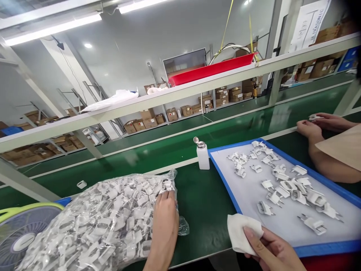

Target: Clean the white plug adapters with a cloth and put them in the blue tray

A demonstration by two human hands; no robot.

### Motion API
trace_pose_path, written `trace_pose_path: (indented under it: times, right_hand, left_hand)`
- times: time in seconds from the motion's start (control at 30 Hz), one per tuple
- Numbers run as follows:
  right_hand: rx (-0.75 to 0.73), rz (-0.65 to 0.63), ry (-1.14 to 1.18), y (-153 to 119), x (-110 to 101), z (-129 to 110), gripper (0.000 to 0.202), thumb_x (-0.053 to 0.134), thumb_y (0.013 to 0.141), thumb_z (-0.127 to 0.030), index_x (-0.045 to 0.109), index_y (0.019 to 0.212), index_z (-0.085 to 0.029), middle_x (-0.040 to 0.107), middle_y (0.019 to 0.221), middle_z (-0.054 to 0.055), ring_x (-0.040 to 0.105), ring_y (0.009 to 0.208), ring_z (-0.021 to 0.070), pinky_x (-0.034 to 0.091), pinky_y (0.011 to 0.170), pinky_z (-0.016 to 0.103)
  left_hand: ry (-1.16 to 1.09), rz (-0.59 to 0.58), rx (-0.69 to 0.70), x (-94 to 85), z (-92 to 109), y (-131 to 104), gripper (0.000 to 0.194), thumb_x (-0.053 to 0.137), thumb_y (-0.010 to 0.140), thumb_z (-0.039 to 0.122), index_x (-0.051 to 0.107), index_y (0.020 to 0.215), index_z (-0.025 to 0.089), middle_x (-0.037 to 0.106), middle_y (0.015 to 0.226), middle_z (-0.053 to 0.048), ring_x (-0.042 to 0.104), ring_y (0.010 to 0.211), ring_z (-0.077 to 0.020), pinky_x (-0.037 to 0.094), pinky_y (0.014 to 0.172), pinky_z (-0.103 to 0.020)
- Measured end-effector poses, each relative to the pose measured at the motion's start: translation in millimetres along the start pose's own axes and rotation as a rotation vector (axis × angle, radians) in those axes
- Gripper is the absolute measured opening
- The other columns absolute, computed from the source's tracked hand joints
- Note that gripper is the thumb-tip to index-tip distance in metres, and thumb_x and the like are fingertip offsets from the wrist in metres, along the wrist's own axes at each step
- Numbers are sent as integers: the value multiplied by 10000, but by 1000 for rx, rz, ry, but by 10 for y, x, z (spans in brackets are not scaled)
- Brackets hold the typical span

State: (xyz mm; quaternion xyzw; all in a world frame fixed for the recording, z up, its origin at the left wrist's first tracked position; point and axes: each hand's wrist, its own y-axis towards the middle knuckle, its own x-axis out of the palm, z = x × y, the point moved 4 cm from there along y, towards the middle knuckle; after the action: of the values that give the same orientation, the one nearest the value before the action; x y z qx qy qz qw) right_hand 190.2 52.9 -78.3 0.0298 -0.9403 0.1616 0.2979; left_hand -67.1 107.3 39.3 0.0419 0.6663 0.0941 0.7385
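Plug housings [113, 214] across worktop [201, 203] from tray edge [228, 190] are touched by left hand [166, 212], grip hidden; cloth [241, 235] is pinched by right hand [272, 248].

I'm on a factory floor, at an assembly line: a green belt [158, 155] crosses the frame, tube lights [53, 29] run upper left, boxes [150, 123] stack mid-background, a bag [113, 214] of loose parts [102, 227] bulges lower left, a tray [245, 192] of plugs [313, 224] sits lower right

Green-topped table [204, 205] bearing, left to right: a clear plastic bag [184, 227] filled with white plug parts [121, 205]; an upright white bottle [203, 157], cap raised; a blue-rimmed tray [279, 230] carrying loose two-pin plugs [313, 224].
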Motion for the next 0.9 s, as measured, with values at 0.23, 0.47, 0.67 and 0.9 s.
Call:
trace_pose_path:
  times: [0.23,0.47,0.67,0.9]
  right_hand:
    - [-50,52,-72,32,-46,84,492,838,793,-487,772,1199,-216,778,1032,95,691,850,238,574,786,302]
    - [-142,131,-490,-30,-73,25,560,763,820,-590,761,1195,-172,782,1028,88,728,962,298,596,817,283]
    - [-712,255,-1074,-80,113,-118,278,626,972,-424,779,1054,-207,756,840,15,726,717,161,561,672,154]
    - [-1291,-97,-1539,27,540,-26,458,415,929,-6,678,1281,-134,712,1273,82,680,1048,235,596,868,315]
  left_hand:
    - [-1049,-94,43,412,393,-293,379,620,783,61,747,1094,237,714,1160,-65,717,1025,-240,587,888,-343]
    - [-1151,-126,-9,930,429,-557,423,561,756,39,732,1098,221,679,1154,-89,707,1040,-252,579,898,-355]
    - [-806,-181,91,957,266,-643,501,534,873,92,664,1341,216,617,1415,-154,570,1333,-322,467,1122,-482]
    - [-859,-78,180,878,326,-563,478,490,773,-15,731,1123,204,734,1115,-124,665,1115,-295,563,989,-474]
